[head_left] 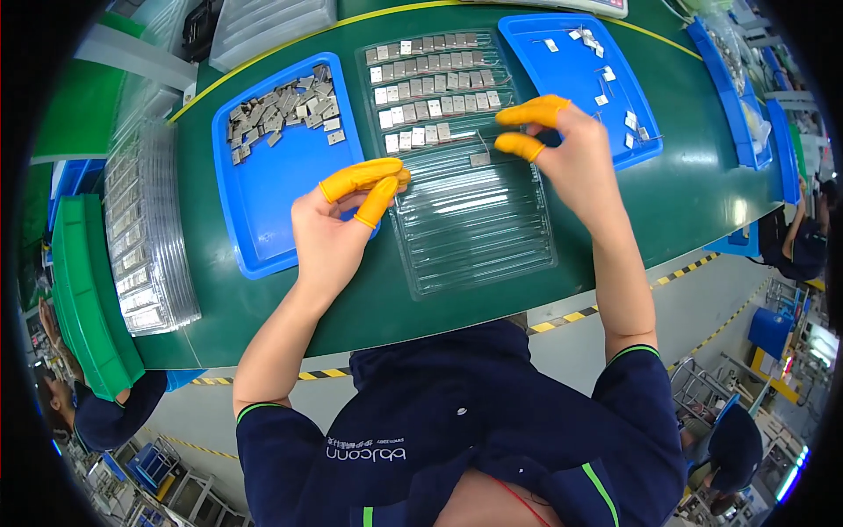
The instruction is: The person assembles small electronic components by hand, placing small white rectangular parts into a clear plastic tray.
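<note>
A clear ribbed plastic tray (474,233) lies before me, its far rows filled with small silver metal connector shells (435,85). Yellow finger cots cover the thumb and forefinger of both hands. At the tray's left edge my left hand (338,224) is closed in a pinch; whatever its fingertips hold, if anything, is hidden. Over the tray's right side my right hand (571,158) has its thumb and forefinger apart, with nothing seen between them. Just left of those fingertips is a single shell (479,159) with a thin wire-like strand above it.
A blue tray (255,237) on the left holds a pile of shells. Another blue tray (527,44) at the right has several small white-and-metal pieces. Stacked clear trays (145,237) and a green bin (83,290) stand far left. Other people are at both sides.
</note>
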Demonstrator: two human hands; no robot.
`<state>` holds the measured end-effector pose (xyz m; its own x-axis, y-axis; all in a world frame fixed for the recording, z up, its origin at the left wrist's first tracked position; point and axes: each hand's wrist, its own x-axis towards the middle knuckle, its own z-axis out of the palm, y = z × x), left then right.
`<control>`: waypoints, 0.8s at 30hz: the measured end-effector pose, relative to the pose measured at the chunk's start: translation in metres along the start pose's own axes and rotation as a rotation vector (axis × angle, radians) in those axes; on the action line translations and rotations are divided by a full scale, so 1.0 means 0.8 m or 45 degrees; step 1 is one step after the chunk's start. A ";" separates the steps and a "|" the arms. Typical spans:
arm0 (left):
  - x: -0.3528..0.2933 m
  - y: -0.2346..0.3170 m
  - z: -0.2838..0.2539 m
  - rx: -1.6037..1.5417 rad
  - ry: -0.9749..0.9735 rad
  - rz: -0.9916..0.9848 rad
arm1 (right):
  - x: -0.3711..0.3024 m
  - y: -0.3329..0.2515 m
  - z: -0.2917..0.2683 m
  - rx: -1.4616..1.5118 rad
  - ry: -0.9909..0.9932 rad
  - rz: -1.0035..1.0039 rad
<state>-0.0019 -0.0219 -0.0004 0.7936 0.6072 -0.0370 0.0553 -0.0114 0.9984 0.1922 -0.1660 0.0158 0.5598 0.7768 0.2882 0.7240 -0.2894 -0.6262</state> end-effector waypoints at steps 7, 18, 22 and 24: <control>0.001 -0.002 0.003 0.128 -0.026 0.063 | -0.004 0.018 0.006 -0.329 -0.091 -0.340; -0.001 0.001 0.003 0.274 -0.063 0.099 | 0.011 0.015 -0.003 -0.569 -0.252 -0.783; -0.001 -0.001 0.003 0.284 -0.058 0.149 | 0.014 0.021 -0.002 -0.529 -0.217 -0.794; -0.001 -0.001 0.005 0.233 -0.035 0.138 | 0.013 0.012 -0.003 -0.399 -0.169 -0.712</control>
<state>-0.0001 -0.0252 -0.0013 0.8171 0.5727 0.0664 0.0758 -0.2208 0.9724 0.2061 -0.1620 0.0150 0.0246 0.9142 0.4045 0.9860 0.0446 -0.1609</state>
